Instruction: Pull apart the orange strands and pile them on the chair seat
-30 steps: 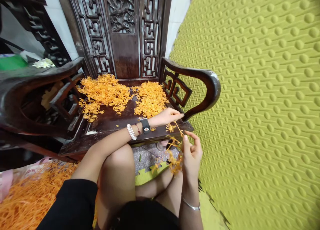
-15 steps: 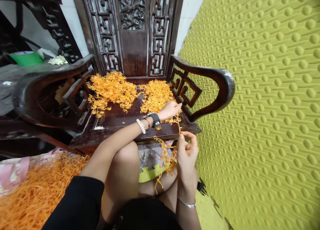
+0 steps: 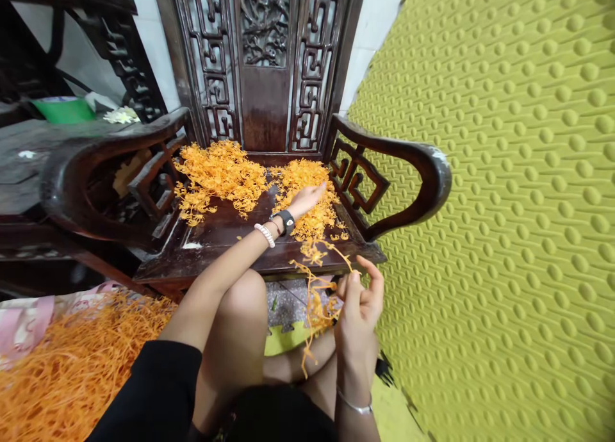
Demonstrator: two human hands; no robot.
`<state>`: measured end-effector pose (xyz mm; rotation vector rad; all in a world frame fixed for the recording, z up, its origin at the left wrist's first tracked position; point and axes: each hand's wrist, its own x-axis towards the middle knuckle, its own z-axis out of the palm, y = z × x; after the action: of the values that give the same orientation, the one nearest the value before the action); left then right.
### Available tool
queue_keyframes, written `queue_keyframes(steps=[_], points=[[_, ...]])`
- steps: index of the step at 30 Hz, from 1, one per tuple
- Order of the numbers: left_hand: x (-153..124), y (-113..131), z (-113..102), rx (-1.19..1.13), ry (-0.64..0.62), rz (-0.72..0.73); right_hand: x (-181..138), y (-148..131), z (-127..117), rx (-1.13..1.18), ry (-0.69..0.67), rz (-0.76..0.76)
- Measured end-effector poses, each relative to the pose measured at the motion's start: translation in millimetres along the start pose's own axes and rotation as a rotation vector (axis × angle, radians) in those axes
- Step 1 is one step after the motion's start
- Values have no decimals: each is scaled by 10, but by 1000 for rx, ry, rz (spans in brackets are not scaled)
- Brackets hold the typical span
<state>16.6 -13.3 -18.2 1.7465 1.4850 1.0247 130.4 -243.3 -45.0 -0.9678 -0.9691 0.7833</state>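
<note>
My left hand (image 3: 310, 198), with a dark watch at its wrist, is over the right pile of small orange plastic flower pieces (image 3: 307, 223) on the wooden chair seat. Its fingers are stretched out, and nothing shows in them. In front of the seat edge, my right hand (image 3: 358, 301) is closed on several thin orange plastic stems (image 3: 314, 301). They hang to its left over my legs, and one stem (image 3: 339, 248) arches up from the fingertips. My right index finger is raised a little. A second orange pile (image 3: 223, 176) lies on the seat's left side.
The dark carved chair has a left armrest (image 3: 110, 128) and a right armrest (image 3: 408, 150). A large heap of orange stems (image 3: 91, 371) lies at lower left. The yellow bumpy mat (image 3: 504, 205) stands along the right. A green container (image 3: 65, 109) sits at upper left.
My left hand has moved left and away from my right hand, from the stem between them to above the right pile. My right hand still grips the hanging stems.
</note>
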Motion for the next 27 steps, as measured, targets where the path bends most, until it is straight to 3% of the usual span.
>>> queue_keyframes(steps=[3, 6, 9, 11, 15, 17, 19, 23, 27], points=[[-101, -78, 100, 67, -102, 55, 105, 104, -4, -13, -23, -10], [-133, -80, 103, 116, -111, 116, 146, 160, -23, -32, -23, -11], [-144, -13, 39, 37, -135, 265, 180, 162, -54, -60, -14, -46], [-190, 70, 11, -127, -307, 347, 216, 158, -73, -89, -1, -77], [-417, 265, 54, -318, -870, 294, 276, 182, -105, -117, 43, -113], [-536, 338, 110, -310, -1014, 335, 286, 208, -127, -138, 56, -127], [-606, 378, 153, -249, -1041, 419, 294, 230, -170, -163, 69, -141], [-595, 388, 111, 22, -955, 528, 344, 217, -326, -190, 105, -139], [-557, 376, 34, 458, -805, 583, 341, 112, -437, -217, -57, -22]])
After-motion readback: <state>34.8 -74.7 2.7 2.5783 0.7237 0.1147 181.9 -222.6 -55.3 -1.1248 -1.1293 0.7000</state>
